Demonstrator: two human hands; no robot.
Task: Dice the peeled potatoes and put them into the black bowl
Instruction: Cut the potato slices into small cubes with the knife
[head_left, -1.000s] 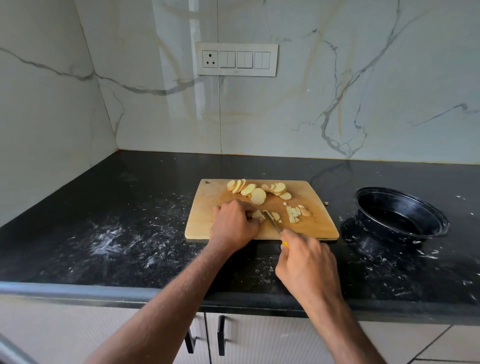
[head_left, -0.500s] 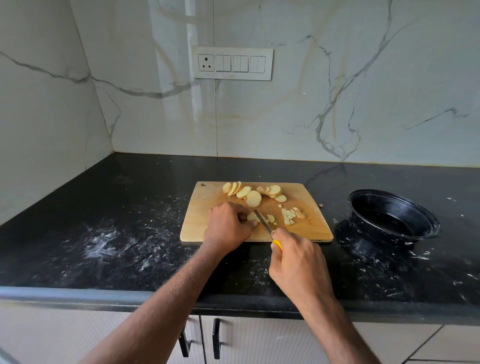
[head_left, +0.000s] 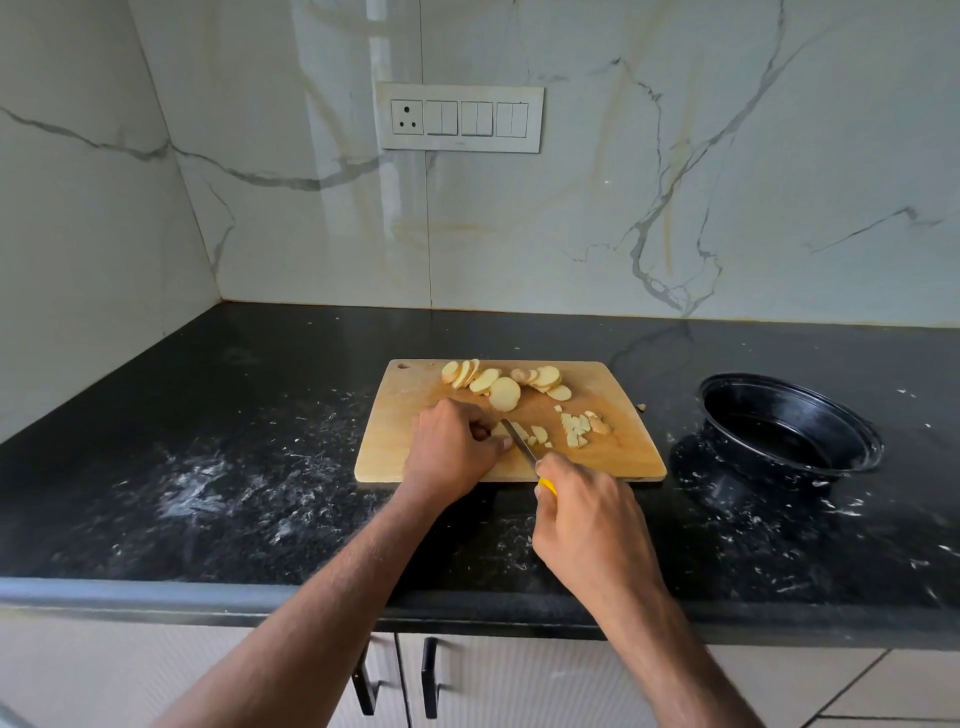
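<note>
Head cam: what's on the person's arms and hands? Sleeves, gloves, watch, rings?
Nothing worn shows. Both forearms are bare from the frame's bottom edge to the wrists, with no sleeve in view. The left hand and right hand have no gloves, and no watch, band or ring is visible. Only the backs of the hands show.

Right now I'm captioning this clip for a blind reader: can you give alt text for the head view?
A person's left hand holds potato slices down on a wooden cutting board while the right hand grips a yellow-handled knife cutting them. Round slices and diced pieces lie on the board; a black bowl sits to the right.
</note>
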